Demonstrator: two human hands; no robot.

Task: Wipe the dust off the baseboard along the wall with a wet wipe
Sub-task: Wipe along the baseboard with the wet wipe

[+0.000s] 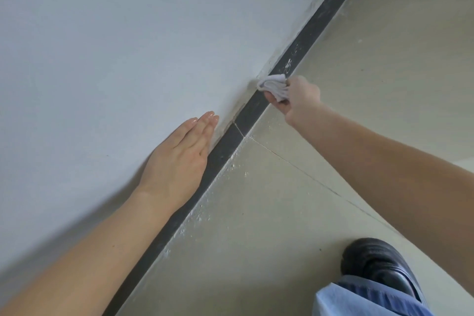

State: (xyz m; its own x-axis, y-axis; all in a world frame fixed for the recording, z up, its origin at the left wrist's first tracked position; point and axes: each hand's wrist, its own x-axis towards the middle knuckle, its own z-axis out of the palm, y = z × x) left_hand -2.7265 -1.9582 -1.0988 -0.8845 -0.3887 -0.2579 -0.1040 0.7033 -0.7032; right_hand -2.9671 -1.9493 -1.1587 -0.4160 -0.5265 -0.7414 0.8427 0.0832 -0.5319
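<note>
Head view, right hand [300, 100] gripping wet wipe [273, 84] on baseboard [225, 147], fingers hidden

The baseboard [225, 146] runs between the wall [102, 46] on the left and the floor [359, 84] on the right. The left hand [177, 159] lies flat on the wall beside it; farther along, the right hand [300, 100] holds the wet wipe [273, 84] against it. A shoe [377, 264] stands on the floor, nearest.

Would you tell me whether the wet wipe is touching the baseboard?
Touching. The head view shows the right hand pressing the bunched wet wipe onto the top edge of the dark baseboard, no gap visible.
</note>
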